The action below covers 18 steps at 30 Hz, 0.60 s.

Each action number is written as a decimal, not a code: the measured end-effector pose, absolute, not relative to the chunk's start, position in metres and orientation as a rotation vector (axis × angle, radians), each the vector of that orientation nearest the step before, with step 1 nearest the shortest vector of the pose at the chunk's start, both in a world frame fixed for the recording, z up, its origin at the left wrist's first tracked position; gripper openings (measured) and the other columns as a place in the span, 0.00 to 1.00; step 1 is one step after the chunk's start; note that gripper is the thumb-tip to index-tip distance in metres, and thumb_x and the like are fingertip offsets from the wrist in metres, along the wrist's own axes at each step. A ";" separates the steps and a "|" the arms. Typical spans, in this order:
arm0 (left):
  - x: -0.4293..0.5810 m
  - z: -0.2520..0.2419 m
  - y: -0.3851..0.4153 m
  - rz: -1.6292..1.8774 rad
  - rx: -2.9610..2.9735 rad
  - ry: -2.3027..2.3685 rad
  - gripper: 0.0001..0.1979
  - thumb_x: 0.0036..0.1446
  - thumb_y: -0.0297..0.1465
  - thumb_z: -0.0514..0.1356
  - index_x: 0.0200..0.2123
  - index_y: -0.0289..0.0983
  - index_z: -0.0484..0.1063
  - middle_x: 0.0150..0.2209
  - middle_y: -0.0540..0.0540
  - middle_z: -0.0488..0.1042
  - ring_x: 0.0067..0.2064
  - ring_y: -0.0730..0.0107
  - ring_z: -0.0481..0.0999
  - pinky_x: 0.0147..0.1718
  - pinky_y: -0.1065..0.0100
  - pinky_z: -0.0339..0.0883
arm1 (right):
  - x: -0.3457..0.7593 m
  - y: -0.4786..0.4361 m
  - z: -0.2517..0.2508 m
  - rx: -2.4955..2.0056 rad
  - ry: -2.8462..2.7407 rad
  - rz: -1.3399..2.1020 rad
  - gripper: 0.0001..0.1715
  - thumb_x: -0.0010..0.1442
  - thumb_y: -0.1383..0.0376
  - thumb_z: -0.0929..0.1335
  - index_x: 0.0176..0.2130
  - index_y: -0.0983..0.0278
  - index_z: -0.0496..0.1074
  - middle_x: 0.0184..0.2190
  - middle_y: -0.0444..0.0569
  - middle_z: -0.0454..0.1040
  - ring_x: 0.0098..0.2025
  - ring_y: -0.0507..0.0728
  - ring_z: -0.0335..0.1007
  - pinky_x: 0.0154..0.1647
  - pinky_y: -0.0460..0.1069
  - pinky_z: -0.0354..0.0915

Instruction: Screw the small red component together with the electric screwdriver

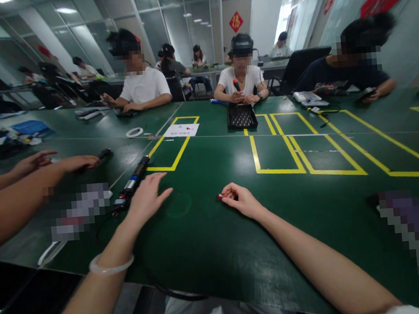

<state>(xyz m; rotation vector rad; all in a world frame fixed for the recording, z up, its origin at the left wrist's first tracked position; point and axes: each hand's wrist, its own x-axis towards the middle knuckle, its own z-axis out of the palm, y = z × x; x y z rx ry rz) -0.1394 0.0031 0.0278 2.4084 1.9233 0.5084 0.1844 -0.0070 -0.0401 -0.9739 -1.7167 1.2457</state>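
Note:
My left hand (pixel 148 200), a pale bangle on its wrist, is over the green table with thumb and fingers stretched out and nothing in it. Just left of it lies a black and silver pen-shaped electric screwdriver (pixel 133 178) with a blue band; whether the hand touches it I cannot tell. Further right, my right hand (pixel 242 202) rests low at the tabletop, its fingers closed on a small red and black piece (pixel 219 197). Only one end of that piece shows past the fingertips, so its kind is unclear.
Yellow tape outlines (pixel 281 172) mark the green table (pixel 202 254). A white paper (pixel 181 130) lies inside one. Across sits a person with a black tray (pixel 242 118) of small parts. A co-worker's hand (pixel 81 162) reaches in from the left by a dark tool (pixel 104 154).

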 end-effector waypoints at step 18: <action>-0.244 0.014 0.023 -0.062 2.071 2.238 0.35 0.51 0.47 0.57 0.56 0.29 0.65 0.52 0.31 0.71 0.50 0.47 0.74 0.48 0.56 0.68 | 0.185 -0.006 -0.042 -1.011 -1.769 1.202 0.11 0.57 0.60 0.69 0.38 0.64 0.68 0.26 0.41 0.66 0.27 0.49 0.60 0.30 0.45 0.59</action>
